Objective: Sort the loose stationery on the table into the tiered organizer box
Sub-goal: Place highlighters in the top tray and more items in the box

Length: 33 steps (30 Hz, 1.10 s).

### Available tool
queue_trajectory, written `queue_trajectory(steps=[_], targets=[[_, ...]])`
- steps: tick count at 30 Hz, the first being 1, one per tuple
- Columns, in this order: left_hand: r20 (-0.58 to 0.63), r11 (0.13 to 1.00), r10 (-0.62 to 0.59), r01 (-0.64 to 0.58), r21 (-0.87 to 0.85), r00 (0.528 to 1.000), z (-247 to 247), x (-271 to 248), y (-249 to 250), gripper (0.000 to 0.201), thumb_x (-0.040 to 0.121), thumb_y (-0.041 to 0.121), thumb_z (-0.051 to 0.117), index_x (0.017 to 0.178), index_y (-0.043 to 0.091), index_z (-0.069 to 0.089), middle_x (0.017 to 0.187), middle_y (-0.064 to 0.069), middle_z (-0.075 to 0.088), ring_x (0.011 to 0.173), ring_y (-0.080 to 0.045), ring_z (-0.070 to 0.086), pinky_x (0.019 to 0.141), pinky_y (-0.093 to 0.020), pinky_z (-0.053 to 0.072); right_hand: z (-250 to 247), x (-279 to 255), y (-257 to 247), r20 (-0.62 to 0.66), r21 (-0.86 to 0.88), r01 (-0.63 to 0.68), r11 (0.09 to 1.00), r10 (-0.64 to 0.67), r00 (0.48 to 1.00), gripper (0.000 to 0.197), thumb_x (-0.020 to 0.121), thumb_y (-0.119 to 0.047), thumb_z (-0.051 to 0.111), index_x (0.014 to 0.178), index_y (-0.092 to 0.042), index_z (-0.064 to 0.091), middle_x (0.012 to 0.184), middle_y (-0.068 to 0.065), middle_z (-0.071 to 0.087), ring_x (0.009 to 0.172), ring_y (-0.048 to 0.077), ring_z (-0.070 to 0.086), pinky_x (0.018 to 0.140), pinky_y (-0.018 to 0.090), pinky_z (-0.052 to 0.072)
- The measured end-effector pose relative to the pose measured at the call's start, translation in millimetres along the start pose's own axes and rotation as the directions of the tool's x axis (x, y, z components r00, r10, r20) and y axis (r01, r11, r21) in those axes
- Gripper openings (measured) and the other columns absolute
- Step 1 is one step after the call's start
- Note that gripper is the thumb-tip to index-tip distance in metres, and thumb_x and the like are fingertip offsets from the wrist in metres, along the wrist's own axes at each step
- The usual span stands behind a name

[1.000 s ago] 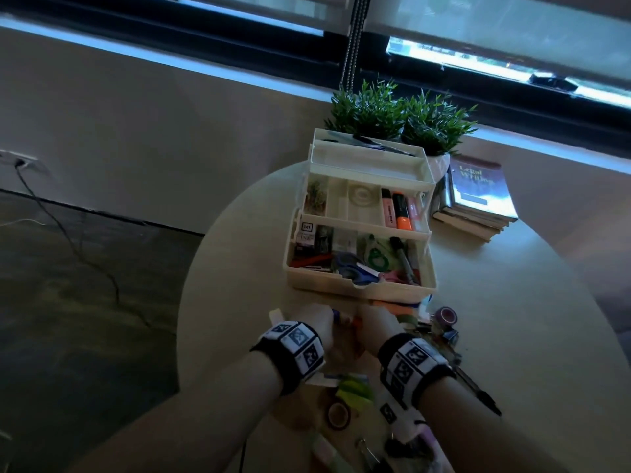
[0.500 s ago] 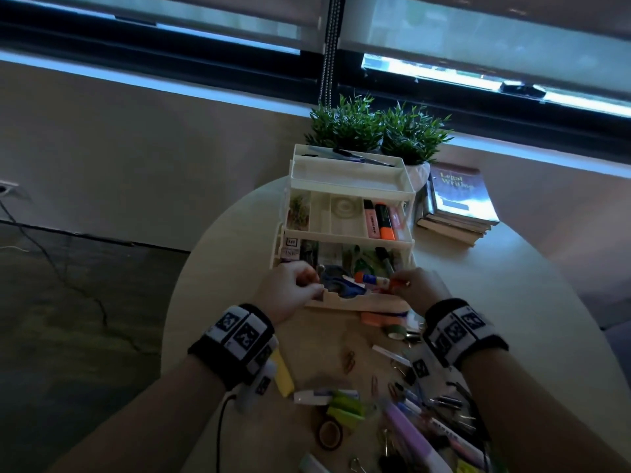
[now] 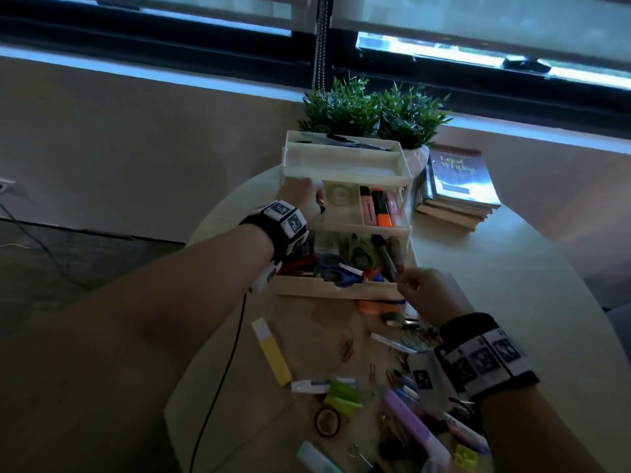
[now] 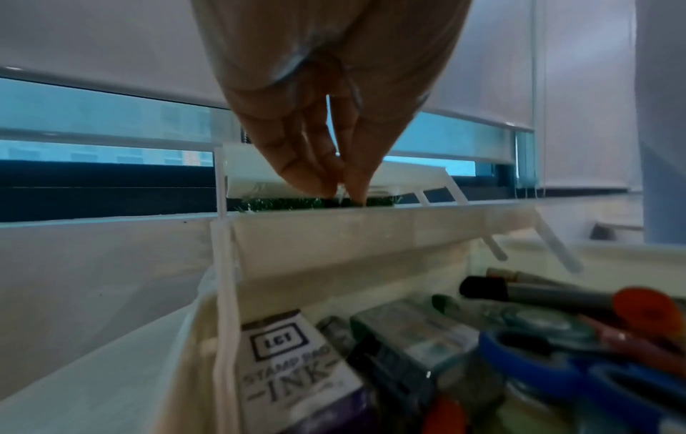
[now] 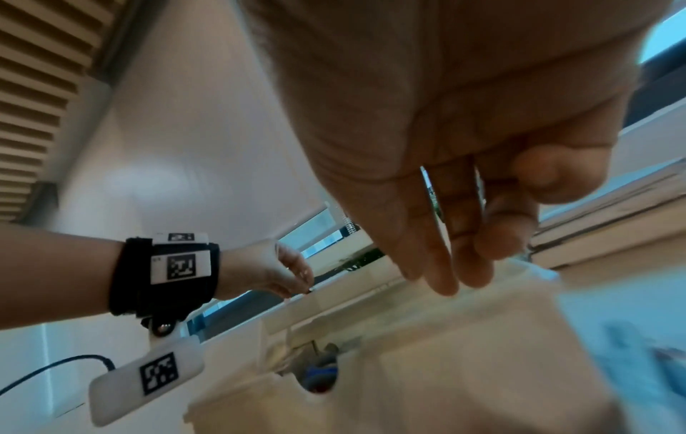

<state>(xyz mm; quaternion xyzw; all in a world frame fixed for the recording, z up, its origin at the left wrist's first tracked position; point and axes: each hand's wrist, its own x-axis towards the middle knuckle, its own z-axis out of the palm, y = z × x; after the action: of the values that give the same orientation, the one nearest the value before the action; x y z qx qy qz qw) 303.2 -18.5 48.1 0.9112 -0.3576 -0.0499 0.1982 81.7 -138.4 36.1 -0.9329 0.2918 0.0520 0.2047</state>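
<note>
The cream tiered organizer box (image 3: 341, 290) stands open on the round table (image 3: 512, 302). My left hand (image 3: 319, 208) reaches into the left compartment of the middle tier (image 3: 358, 230). Its fingertips (image 4: 356, 193) are pinched together on something small and dark. My right hand (image 3: 404, 285) hovers at the front right corner of the bottom tier, fingers (image 5: 442, 276) relaxed and empty. Scissors (image 3: 336, 273), markers and an ink box (image 4: 293, 367) lie in the bottom tier. Loose on the table are a yellow highlighter (image 3: 273, 353), a purple highlighter (image 3: 413, 425) and a brown tape roll (image 3: 327, 421).
Two potted plants (image 3: 372, 110) stand behind the box under the window. A stack of books (image 3: 457, 186) lies to its right. A black cable (image 3: 222, 387) hangs from my left wrist over the table's near left edge. Paper clips and pens crowd the near right.
My left hand rose from the bottom tier's front to the middle tier's left compartment. My right hand let go of an orange-and-blue pen in the bottom tier and drew back to the corner.
</note>
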Motion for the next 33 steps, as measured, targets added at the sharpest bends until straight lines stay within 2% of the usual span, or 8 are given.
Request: queue_trajectory(steps=[4,9,12,15,19,22,28,33], targets=[[0.127,0.97,-0.009,-0.023,0.243,0.992,12,-1,-4,0.027,0.089,0.009,0.045,0.108,0.007,0.064,0.115,-0.016,0.063,0.108,-0.032,0.056,0.089,-0.039,0.046,16,-22,35,0.074,-0.038,-0.098,0.994,0.1,0.992,0.019,0.086,-0.016,0.053,0.074,-0.008,0.065,0.084,0.017,0.065,0.082,0.028,0.062,0.066,0.028,0.038],[0.266,0.895,-0.159,0.025,0.445,0.951,19,0,-5,0.044,0.095,0.028,0.029,0.127,0.008,0.051,0.139,-0.014,0.04,0.131,-0.031,0.028,0.109,-0.047,0.022,34,-40,51,0.177,-0.134,-0.143,0.981,0.166,0.97,0.019,0.091,-0.016,0.047,0.083,-0.008,0.063,0.088,0.012,0.059,0.088,0.026,0.059,0.066,0.024,0.032],[0.294,0.933,-0.185,0.074,0.352,0.938,13,-4,-1,0.042,0.095,0.025,0.03,0.131,0.008,0.044,0.145,-0.016,0.031,0.137,-0.032,0.021,0.113,-0.048,0.015,45,-42,49,0.213,-0.164,-0.098,0.982,0.132,0.968,0.017,0.09,-0.01,0.049,0.096,-0.015,0.064,0.107,0.009,0.061,0.098,0.023,0.057,0.076,0.025,0.039],[0.228,0.971,-0.12,0.066,0.232,0.966,6,-14,-1,0.053,0.093,0.029,0.042,0.141,0.012,0.031,0.152,-0.014,0.023,0.139,-0.032,0.021,0.114,-0.046,0.022,59,-40,49,0.218,-0.207,-0.083,0.975,0.128,0.967,0.024,0.09,-0.01,0.047,0.111,-0.013,0.06,0.117,0.007,0.058,0.107,0.024,0.055,0.087,0.027,0.043],[0.09,0.994,0.101,-0.097,-0.045,0.991,-1,-55,2,0.036,0.086,0.016,0.052,0.122,0.011,0.054,0.123,-0.01,0.054,0.11,-0.025,0.052,0.091,-0.035,0.043,68,-39,49,0.245,-0.234,-0.078,0.969,0.136,0.96,0.02,0.092,-0.008,0.043,0.107,-0.013,0.055,0.113,0.009,0.057,0.1,0.025,0.055,0.085,0.031,0.046],[0.272,0.977,0.196,-0.162,-0.142,0.942,8,-100,-1,0.022,0.088,0.013,0.052,0.106,0.012,0.065,0.104,-0.005,0.065,0.09,-0.017,0.058,0.077,-0.026,0.044,71,-39,48,0.237,-0.234,-0.073,0.969,0.13,0.963,0.022,0.092,-0.008,0.042,0.108,-0.014,0.055,0.114,0.008,0.057,0.1,0.023,0.055,0.085,0.029,0.046],[0.633,0.985,0.164,-0.16,-0.064,0.757,51,-159,2,0.019,0.089,0.02,0.055,0.103,0.013,0.066,0.109,-0.002,0.065,0.099,-0.018,0.06,0.081,-0.029,0.048,75,-44,47,0.185,-0.226,-0.05,0.973,0.093,0.978,0.025,0.091,-0.003,0.041,0.111,-0.012,0.052,0.113,0.011,0.058,0.103,0.026,0.054,0.082,0.031,0.043],[0.674,0.989,0.087,-0.144,0.03,0.733,75,-187,-3,0.032,0.085,0.041,0.06,0.092,0.011,0.065,0.095,-0.005,0.065,0.087,-0.023,0.06,0.074,-0.033,0.049,81,-50,57,0.042,-0.235,-0.043,0.971,0.055,0.998,0.026,0.087,-0.01,0.048,0.108,-0.017,0.061,0.12,0.007,0.057,0.107,0.03,0.053,0.087,0.035,0.045]])
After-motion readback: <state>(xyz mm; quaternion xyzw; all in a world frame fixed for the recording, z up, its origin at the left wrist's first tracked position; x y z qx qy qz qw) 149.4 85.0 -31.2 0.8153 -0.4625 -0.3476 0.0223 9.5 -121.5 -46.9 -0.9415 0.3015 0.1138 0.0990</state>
